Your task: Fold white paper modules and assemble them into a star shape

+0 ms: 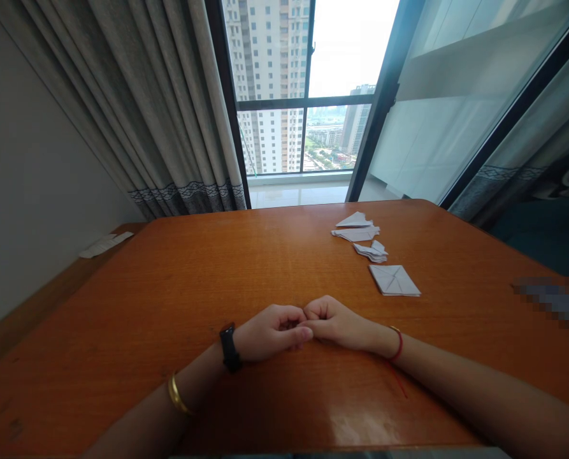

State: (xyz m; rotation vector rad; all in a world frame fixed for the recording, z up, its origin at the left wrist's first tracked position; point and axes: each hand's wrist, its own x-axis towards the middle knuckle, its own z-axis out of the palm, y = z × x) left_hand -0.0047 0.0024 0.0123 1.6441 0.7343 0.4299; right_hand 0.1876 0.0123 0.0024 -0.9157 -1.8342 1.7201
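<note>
My left hand (275, 333) rests over the wooden table (208, 268), its fingers curled and its thumb touching my other hand. My right hand (334, 322) is curled too, and its fingertips meet those of my left hand. Nothing shows between them, though the inner fingers are partly hidden. Beyond my right hand lies a square folded white paper (395, 280). Farther back are a small folded paper piece (373, 251), a flat folded paper (357, 233) and a pointed folded paper (355, 220).
A white paper strip (106, 245) lies on a ledge at the left. A blurred-out object (559, 303) is near the table's right edge. Behind the table stand a grey curtain (169, 115) and a glass door with a dark frame (380, 121).
</note>
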